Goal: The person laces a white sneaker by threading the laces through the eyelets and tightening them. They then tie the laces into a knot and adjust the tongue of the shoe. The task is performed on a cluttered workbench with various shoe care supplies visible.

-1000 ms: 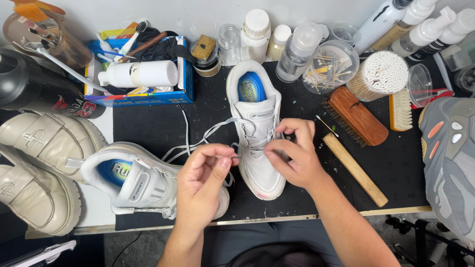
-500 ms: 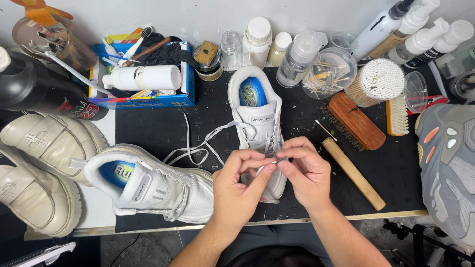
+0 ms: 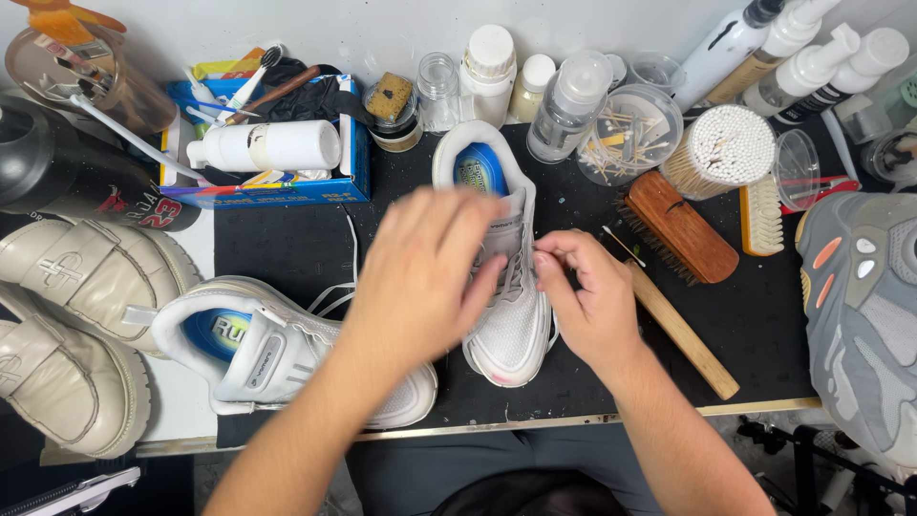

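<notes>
Both hands over upright white sneaker [image 3: 506,315] mid-bench [image 3: 764,315] — left hand [image 3: 425,277] blurred, fingers loosely spread, grip unclear — right hand [image 3: 583,296] pinching near its laces, second sneaker [image 3: 277,354] just left

Sneaker [image 3: 511,334] upright on mat [image 3: 287,248], second sneaker [image 3: 258,354] left, brush [image 3: 680,226] right

- A blue cardboard box [image 3: 287,186] is sitting open at the back left of the black mat, with red and yellow print along its front wall.
- A white plastic bottle [image 3: 272,146] is lying on its side inside that box, showing a small pale label patch.
- A dark round container [image 3: 67,186] is lying left of the box, carrying red and white print.
- A white bottle with a white cap [image 3: 487,72] is standing upright behind the sneaker.
</notes>
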